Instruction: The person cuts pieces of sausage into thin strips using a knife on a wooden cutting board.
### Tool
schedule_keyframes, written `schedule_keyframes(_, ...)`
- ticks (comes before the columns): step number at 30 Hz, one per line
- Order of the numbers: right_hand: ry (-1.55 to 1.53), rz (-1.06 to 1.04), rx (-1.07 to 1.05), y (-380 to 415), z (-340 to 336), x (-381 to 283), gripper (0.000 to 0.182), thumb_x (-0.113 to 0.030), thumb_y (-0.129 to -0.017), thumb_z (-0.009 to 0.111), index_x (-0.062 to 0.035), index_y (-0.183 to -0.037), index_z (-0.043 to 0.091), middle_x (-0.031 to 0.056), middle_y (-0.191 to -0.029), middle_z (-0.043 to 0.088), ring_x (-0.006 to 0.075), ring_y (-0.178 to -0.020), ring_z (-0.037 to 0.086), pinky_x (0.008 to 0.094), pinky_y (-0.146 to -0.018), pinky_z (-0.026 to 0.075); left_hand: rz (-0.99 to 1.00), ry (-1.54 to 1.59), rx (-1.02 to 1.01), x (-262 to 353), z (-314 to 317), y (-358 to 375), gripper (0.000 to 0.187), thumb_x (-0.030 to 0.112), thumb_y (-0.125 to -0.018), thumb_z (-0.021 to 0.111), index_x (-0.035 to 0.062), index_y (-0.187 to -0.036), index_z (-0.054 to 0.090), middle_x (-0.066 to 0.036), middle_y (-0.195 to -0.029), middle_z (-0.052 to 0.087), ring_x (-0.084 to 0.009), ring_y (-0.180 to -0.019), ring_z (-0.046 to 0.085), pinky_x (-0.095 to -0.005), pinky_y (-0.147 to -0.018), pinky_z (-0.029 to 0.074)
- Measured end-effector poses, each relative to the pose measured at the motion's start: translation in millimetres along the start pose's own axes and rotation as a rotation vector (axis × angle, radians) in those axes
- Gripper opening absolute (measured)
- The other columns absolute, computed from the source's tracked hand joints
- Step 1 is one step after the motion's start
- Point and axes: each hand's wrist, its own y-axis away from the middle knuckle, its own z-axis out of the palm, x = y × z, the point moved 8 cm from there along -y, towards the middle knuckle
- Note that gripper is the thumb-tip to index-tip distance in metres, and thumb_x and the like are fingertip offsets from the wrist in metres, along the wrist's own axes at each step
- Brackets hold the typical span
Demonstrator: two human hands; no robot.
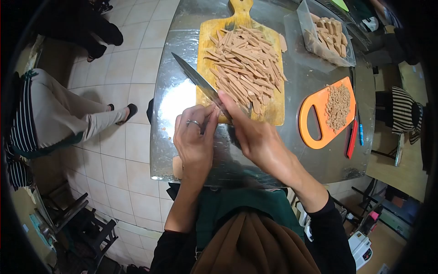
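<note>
The wooden board point(274, 112) lies on a metal table point(301, 75), its handle pointing away from the person. Spread over the middle of the board is a loose pile of pinkish-brown strips point(246, 66).

At the board's near-left corner, the left hand point(195, 134), with a ring on one finger, is bent inward, its fingers drawn together and their tips close beside the blade. Whether they pinch a piece there cannot be told, as fingers and knife cover the spot. The right hand point(255, 134), over the board's near edge, is closed around the handle of the knife point(197, 80), the index finger laid along the blade. The blade slants across the board's left edge, its tip beyond that edge. The strips lie just past both hands' fingertips, toward the board's far end.

Nearer the person than the board, and to its left, a flat piece point(177, 167) lies by the left wrist. Right of the board is an orange board point(312, 139) bearing small diced bits point(337, 107); beyond the board's far-right side, a clear container point(314, 44) holds thick chunks point(331, 35).
</note>
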Motion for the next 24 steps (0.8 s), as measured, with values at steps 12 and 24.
schedule_keyframes(12,-0.026,0.019,0.094,21,-52,6,0.065,-0.001,-0.102,0.049,-0.0213,-0.162,0.034,0.0257,-0.12,0.067,0.0342,-0.068,0.065,0.0399,-0.075,0.054,-0.017,-0.012,-0.114,11,-9,-13,0.023,0.012,-0.093,0.072,0.0021,-0.114,0.074,-0.013,-0.11,0.072,-0.0241,-0.08,0.067,-0.0355,-0.076,0.054)
schedule_keyframes(24,-0.1,0.076,-0.07,55,-27,10,0.07,0.001,-0.1,0.052,-0.0236,-0.163,0.033,0.0143,-0.066,0.059,0.0266,-0.06,0.06,0.0385,-0.066,0.051,-0.066,-0.215,-0.194,3,-81,32,0.025,0.011,-0.09,0.075,0.0043,-0.114,0.075,-0.014,-0.108,0.071,-0.0281,-0.094,0.065,-0.0374,-0.086,0.052)
